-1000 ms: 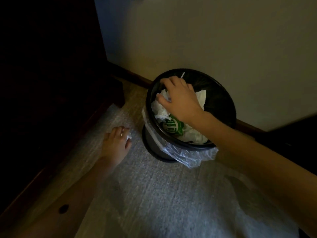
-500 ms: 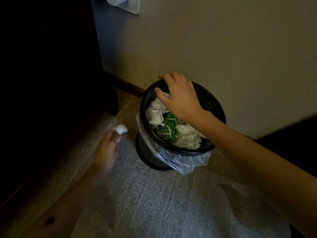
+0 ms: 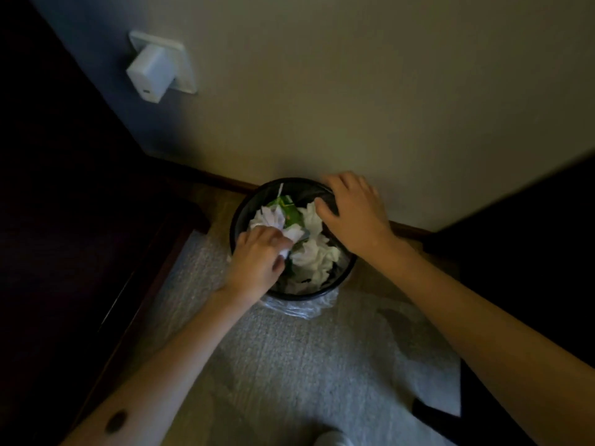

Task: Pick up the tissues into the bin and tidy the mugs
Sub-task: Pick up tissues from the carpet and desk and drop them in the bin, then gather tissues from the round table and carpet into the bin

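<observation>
A round black bin (image 3: 299, 296) with a clear liner stands on the floor against the wall. Crumpled white tissues (image 3: 317, 252) and a green wrapper (image 3: 286, 209) fill it. My left hand (image 3: 257, 260) is over the bin's left rim, fingers closed on a small white tissue (image 3: 285, 252) that pokes out between them. My right hand (image 3: 352, 214) rests on the bin's far right rim, fingers curled over the edge and gripping it. No mugs are in view.
A white charger (image 3: 149, 74) is plugged into a wall socket at upper left. Dark wooden furniture (image 3: 80, 252) runs along the left; another dark piece (image 3: 531, 239) stands at right. A pale plastic sheet (image 3: 289, 365) covers the floor in front of the bin.
My left hand carried the small tissue from the floor up over the bin. My right hand shifted from the bin's middle to its far right rim. The camera tilted up.
</observation>
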`<state>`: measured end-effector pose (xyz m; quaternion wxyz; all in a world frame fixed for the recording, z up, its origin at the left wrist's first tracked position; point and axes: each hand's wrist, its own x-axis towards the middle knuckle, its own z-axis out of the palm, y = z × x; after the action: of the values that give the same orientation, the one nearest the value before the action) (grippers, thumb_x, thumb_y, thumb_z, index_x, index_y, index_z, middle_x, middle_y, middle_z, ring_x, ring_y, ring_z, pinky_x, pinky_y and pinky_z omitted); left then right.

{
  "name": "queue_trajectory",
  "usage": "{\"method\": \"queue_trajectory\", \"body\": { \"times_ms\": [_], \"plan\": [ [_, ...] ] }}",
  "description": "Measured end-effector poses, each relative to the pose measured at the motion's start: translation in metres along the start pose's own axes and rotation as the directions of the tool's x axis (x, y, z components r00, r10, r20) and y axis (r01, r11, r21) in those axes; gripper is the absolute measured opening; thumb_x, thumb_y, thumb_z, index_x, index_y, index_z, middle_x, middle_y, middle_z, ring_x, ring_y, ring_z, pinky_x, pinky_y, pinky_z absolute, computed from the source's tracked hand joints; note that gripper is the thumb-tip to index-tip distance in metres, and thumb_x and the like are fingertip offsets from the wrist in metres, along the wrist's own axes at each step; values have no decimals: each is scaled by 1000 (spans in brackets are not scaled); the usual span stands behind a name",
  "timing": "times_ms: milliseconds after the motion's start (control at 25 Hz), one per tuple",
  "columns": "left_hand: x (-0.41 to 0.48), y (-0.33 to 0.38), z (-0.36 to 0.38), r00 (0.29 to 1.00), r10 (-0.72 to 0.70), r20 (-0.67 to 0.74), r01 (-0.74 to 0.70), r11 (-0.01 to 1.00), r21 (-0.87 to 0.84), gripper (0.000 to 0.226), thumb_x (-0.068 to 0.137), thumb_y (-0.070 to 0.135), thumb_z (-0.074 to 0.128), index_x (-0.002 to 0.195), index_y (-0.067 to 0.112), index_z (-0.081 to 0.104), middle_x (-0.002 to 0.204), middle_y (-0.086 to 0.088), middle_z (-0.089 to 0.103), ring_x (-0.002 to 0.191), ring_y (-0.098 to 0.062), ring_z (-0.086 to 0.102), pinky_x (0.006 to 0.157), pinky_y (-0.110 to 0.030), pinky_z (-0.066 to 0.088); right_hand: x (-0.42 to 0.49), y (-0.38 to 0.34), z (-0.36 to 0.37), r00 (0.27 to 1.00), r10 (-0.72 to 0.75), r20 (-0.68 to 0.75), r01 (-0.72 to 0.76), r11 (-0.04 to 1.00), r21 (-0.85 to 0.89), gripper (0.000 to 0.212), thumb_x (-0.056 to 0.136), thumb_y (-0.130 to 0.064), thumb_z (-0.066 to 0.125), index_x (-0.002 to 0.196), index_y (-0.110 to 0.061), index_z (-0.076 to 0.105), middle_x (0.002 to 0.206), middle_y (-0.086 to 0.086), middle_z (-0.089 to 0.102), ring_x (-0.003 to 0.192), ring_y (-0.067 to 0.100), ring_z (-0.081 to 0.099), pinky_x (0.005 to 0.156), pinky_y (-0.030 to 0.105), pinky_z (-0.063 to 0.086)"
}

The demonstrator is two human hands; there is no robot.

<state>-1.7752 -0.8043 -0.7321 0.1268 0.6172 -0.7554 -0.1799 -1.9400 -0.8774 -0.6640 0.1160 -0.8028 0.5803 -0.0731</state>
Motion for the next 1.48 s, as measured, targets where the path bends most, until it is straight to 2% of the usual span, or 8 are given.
{"method": "queue_trajectory", "body": {
  "times_ms": [200, 360, 560, 760, 960, 1120, 1280, 1480],
  "plan": [
    [0, 45, -57, 997, -40, 62, 38, 999, 32, 35, 82, 17, 61, 116, 16, 57, 119, -12, 58, 118, -32, 48, 90, -46, 40, -22, 10, -63, 994, 94, 51, -95, 995, 15, 43, 94, -37, 41, 130, -13, 45, 127, 12, 51, 118, 29, 44, 94, 40, 34],
    [-5, 107, -161, 999, -17, 48, 16, 1000, 24, 31, 83, 18, 58, 114, 16, 58, 117, -9, 58, 116, -29, 49, 90, -42, 39, -41, -4, -167, 989, 139, 47, -142, 988, 56, 41, 93, -36, 41, 127, -13, 46, 127, 11, 52, 117, 28, 44, 94, 40, 34],
    [4, 224, -322, 985, 162, -58, -162, 987, 6, 27, 86, 20, 54, 112, 15, 56, 110, -6, 59, 108, -27, 52, 88, -40, 41, -79, -33, -349, 977, 201, -66, -196, 978, 70, 41, 93, -34, 43, 128, -14, 46, 127, 10, 53, 119, 28, 46, 100, 43, 36],
    [-12, 349, -439, 897, 419, -141, -431, 900, -69, 26, 88, 22, 52, 113, 15, 56, 113, -6, 59, 108, -24, 51, 89, -37, 42, -180, -56, -497, 916, 324, -234, -325, 945, 37, 42, 93, -36, 43, 129, -15, 45, 131, 7, 51, 123, 26, 45, 103, 41, 34],
    [-49, 498, -496, 688, 685, -240, -720, 685, -108, 21, 84, 15, 58, 105, 12, 60, 104, -10, 63, 100, -29, 56, 84, -36, 43, -334, -49, -617, 709, 525, -471, -557, 826, 81, 44, 93, -40, 44, 132, -20, 44, 133, 3, 50, 125, 22, 44, 104, 39, 33],
    [-111, 631, -490, 478, 850, -222, -877, 449, -170, 20, 84, 16, 55, 103, 11, 60, 102, -8, 65, 99, -29, 57, 84, -43, 45, -478, -35, -677, 477, 665, -574, -775, 627, 82, 43, 91, -39, 46, 129, -18, 46, 130, 4, 52, 121, 25, 45, 99, 39, 33],
    [-194, 759, -449, 270, 945, -183, -946, 225, -234, 25, 82, 20, 51, 103, 12, 61, 99, -8, 66, 94, -30, 57, 79, -42, 45, -629, -11, -699, 225, 750, -622, -896, 410, 170, 40, 91, -37, 46, 126, -18, 48, 127, 6, 54, 119, 27, 46, 99, 40, 34],
    [-314, 900, -364, 107, 991, -83, -923, 68, -379, 22, 83, 14, 55, 104, 10, 61, 102, -10, 65, 100, -30, 55, 84, -42, 41, -826, 18, -685, -49, 829, -557, -966, 104, 239, 39, 92, -35, 46, 126, -16, 48, 127, 8, 53, 119, 30, 45, 97, 40, 33]
  ]
}}
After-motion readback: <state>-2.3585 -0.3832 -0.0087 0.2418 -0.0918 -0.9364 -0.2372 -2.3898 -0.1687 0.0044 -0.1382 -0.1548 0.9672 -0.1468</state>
